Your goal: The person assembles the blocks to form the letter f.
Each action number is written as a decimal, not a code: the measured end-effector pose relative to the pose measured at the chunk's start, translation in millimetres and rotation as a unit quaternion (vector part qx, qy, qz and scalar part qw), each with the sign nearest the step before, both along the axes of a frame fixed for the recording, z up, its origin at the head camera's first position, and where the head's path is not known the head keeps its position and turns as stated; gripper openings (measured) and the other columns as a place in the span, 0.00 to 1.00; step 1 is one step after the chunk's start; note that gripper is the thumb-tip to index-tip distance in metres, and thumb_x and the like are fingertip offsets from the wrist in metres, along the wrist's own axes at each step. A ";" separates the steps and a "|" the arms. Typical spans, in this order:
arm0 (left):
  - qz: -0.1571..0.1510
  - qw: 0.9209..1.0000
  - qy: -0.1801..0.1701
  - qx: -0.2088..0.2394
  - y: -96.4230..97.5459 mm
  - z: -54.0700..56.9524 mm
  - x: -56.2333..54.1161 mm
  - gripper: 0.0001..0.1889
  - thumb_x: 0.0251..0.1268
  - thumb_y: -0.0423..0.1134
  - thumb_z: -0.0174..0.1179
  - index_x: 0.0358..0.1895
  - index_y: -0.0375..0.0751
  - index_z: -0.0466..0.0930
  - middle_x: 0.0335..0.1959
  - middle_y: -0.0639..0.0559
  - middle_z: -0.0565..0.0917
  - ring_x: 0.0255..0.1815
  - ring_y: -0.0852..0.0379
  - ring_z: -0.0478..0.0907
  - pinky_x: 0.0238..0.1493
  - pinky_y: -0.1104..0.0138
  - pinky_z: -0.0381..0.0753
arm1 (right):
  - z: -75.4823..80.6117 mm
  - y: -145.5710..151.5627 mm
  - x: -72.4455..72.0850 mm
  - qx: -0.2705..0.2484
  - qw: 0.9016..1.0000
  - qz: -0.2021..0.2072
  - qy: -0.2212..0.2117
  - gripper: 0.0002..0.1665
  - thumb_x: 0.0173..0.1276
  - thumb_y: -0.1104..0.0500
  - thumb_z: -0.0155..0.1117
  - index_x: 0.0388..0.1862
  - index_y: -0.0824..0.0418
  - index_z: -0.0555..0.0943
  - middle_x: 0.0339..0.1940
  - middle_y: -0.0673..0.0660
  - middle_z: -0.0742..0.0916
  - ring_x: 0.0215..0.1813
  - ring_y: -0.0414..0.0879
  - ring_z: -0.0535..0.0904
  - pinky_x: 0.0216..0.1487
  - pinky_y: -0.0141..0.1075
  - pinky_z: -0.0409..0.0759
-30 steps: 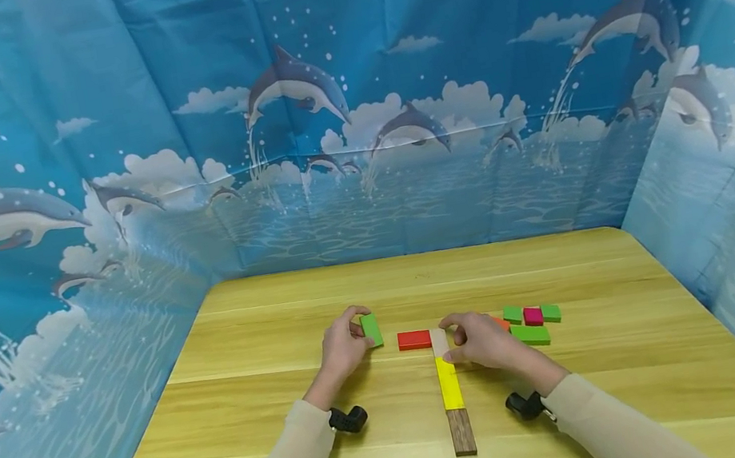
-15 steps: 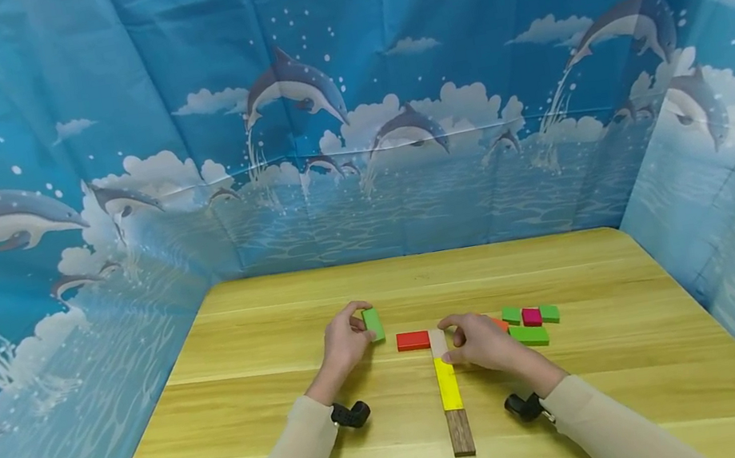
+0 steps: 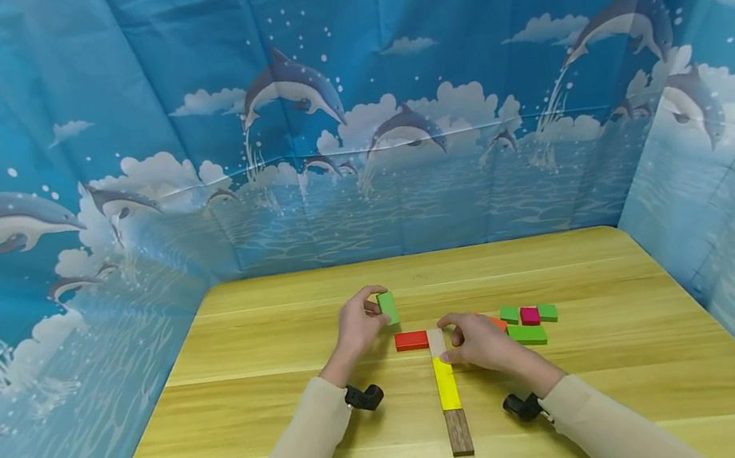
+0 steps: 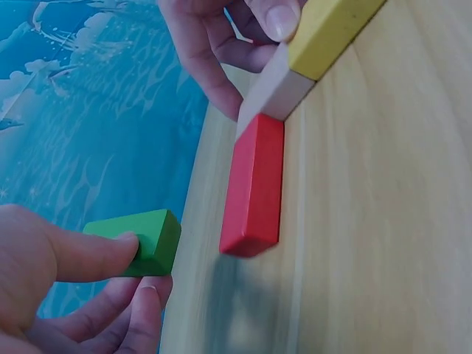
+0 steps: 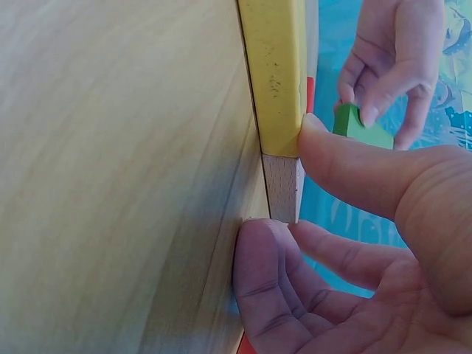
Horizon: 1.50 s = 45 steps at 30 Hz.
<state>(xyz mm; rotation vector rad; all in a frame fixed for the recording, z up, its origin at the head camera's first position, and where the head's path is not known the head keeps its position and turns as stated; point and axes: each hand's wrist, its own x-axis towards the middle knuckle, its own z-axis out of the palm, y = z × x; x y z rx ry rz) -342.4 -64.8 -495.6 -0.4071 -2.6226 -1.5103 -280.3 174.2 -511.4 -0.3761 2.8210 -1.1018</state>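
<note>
My left hand [image 3: 357, 324] pinches a green rectangular block [image 3: 388, 308] between thumb and fingers, holding it over the table just behind the red block [image 3: 411, 341]. In the left wrist view, that green block [image 4: 161, 243] is apart from the red one. My right hand [image 3: 481, 341] grips around a pale wooden block [image 3: 436, 341], its curled fingers at the far end. Its thumb touches near the seam with the yellow block [image 3: 446, 386], as the right wrist view shows. A dark brown block [image 3: 458, 432] ends the column; the red block abuts the pale block's left side.
Right of my right hand lie a partly hidden orange block [image 3: 498, 323], a long green block [image 3: 527, 334] and a magenta block [image 3: 531, 317] between two small green ones. A dolphin-print curtain [image 3: 406, 198] borders the wooden table [image 3: 266, 319] at the back and sides.
My left hand has carried the green block to the right and farther back, toward the red block. The right hand keeps its place on the pale block.
</note>
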 end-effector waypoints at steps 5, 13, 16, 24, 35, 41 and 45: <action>-0.023 1.000 -0.001 -0.001 13.1 -0.5 -6.4 0.25 0.60 0.27 0.70 0.62 0.45 0.81 0.33 0.49 0.81 0.33 0.53 0.79 0.36 0.61 0.81 | 1.3 -0.7 -0.3 0.000 1.000 -0.002 -0.003 0.32 0.60 0.58 0.79 0.62 0.62 0.79 0.30 0.53 0.80 0.28 0.47 0.72 0.29 0.39 0.71; -0.043 0.999 -0.024 -0.022 31.6 -6.4 -12.7 0.24 0.62 0.28 0.70 0.62 0.48 0.82 0.35 0.50 0.81 0.34 0.55 0.78 0.31 0.65 0.79 | 0.3 -2.9 -2.7 0.012 1.000 -0.005 -0.013 0.31 0.60 0.57 0.79 0.61 0.62 0.79 0.30 0.52 0.80 0.27 0.47 0.73 0.29 0.39 0.72; -0.050 0.998 -0.039 -0.027 36.9 -8.9 -14.2 0.25 0.62 0.28 0.70 0.62 0.48 0.82 0.35 0.50 0.82 0.33 0.55 0.79 0.29 0.65 0.79 | 0.7 -3.0 -2.3 0.013 1.000 -0.005 -0.013 0.32 0.60 0.57 0.79 0.61 0.62 0.79 0.30 0.51 0.80 0.28 0.47 0.73 0.30 0.39 0.73; -0.047 0.996 -0.077 -0.027 51.1 -14.1 -19.3 0.24 0.61 0.28 0.70 0.60 0.49 0.83 0.33 0.51 0.81 0.29 0.55 0.78 0.29 0.66 0.79 | 1.0 -0.8 -1.6 0.012 1.000 -0.007 -0.011 0.31 0.60 0.57 0.78 0.61 0.63 0.79 0.30 0.53 0.80 0.27 0.47 0.73 0.29 0.39 0.72; -0.076 0.986 -0.095 -0.114 66.8 -9.0 -17.5 0.25 0.64 0.33 0.69 0.66 0.41 0.78 0.37 0.51 0.83 0.34 0.57 0.79 0.32 0.65 0.80 | -0.8 -0.1 -2.7 0.015 1.000 -0.004 -0.009 0.32 0.61 0.57 0.78 0.62 0.65 0.79 0.29 0.53 0.80 0.26 0.47 0.73 0.29 0.39 0.71; -0.083 0.980 -0.111 -0.139 69.2 -7.1 -15.8 0.26 0.67 0.32 0.67 0.68 0.40 0.77 0.47 0.47 0.84 0.41 0.57 0.80 0.38 0.66 0.81 | -0.2 0.7 -2.9 0.013 1.000 -0.002 -0.007 0.31 0.61 0.57 0.78 0.60 0.66 0.80 0.29 0.53 0.80 0.26 0.47 0.72 0.28 0.38 0.70; -0.090 0.979 -0.112 -0.146 68.0 -8.0 -16.1 0.25 0.67 0.31 0.66 0.67 0.41 0.78 0.46 0.48 0.84 0.39 0.58 0.79 0.39 0.66 0.81 | -0.9 1.1 -2.5 0.017 1.000 -0.001 -0.006 0.31 0.61 0.57 0.78 0.61 0.66 0.80 0.29 0.52 0.80 0.26 0.46 0.72 0.28 0.37 0.70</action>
